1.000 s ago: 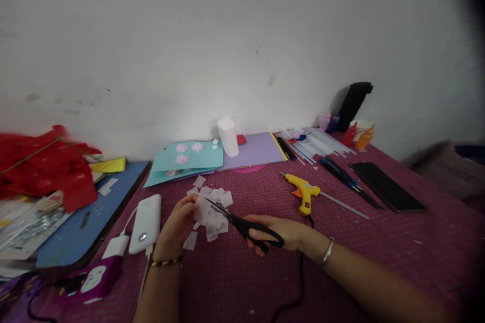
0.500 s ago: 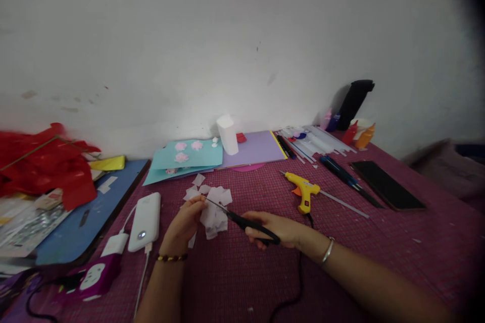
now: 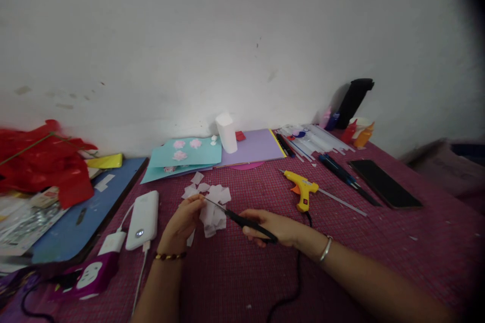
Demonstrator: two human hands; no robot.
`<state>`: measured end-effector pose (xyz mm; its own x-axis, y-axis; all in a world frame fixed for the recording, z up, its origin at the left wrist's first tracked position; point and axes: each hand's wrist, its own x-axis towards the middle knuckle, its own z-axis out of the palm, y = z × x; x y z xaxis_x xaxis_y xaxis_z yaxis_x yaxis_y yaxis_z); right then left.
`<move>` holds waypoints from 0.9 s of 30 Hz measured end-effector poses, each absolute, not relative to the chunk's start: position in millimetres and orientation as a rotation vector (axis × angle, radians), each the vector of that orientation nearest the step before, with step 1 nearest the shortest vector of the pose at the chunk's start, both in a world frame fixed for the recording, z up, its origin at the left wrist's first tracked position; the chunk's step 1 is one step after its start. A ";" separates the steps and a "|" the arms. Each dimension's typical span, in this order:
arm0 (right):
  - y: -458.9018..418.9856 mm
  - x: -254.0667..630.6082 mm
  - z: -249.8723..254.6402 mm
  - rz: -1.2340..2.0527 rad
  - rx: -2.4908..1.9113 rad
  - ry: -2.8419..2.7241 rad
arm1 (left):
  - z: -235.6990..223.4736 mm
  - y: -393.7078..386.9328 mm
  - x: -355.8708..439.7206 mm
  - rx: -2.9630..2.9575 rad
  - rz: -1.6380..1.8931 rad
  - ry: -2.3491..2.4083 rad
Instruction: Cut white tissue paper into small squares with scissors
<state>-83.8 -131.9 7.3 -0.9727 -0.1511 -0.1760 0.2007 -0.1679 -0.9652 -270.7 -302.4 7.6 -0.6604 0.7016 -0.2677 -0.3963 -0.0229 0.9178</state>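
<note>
A pair of black-handled scissors (image 3: 250,224) is gripped in my right hand (image 3: 271,224), the narrow blades pointing left. Their tips reach the pinched fingertips of my left hand (image 3: 191,214). What those fingers pinch is too small to make out. Below and behind the blades lies a loose pile of thin white paper pieces (image 3: 214,217) on the dark red checked cloth (image 3: 227,282). To the right of the pile rests a yellow glue gun (image 3: 303,189) with a clear glue stick (image 3: 343,202) out of its back.
At the left are a white power bank (image 3: 143,219), a purple power strip (image 3: 91,276) and red plastic (image 3: 45,156). Pink paper flowers (image 3: 180,155) sit on blue sheets (image 3: 162,161) by the wall. A phone (image 3: 384,184) and paint bottles (image 3: 364,136) are at the right.
The scissors' handles look closer together than before. Both hands keep nearly the same places, and the whole view has shifted slightly.
</note>
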 end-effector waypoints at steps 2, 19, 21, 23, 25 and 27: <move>-131.7 -83.8 7.5 -2.225 0.067 1.887 | 7.3 -302.1 -270.7 0.328 1.785 1.476; -128.9 -85.9 1.8 -2.289 0.219 1.950 | 19.6 -306.0 -266.5 0.344 1.717 1.455; -130.2 -84.6 3.7 -2.295 0.172 1.916 | 20.9 -307.4 -267.4 0.353 1.773 1.476; -131.0 -83.3 7.0 -2.290 0.111 1.883 | 23.6 -309.2 -268.8 0.338 1.878 1.509; -130.8 -82.5 10.5 -2.277 0.075 1.857 | 26.1 -310.7 -269.9 0.315 1.971 1.549; -129.6 -82.4 12.9 -2.256 0.058 1.855 | 27.4 -311.0 -270.1 0.305 1.991 1.583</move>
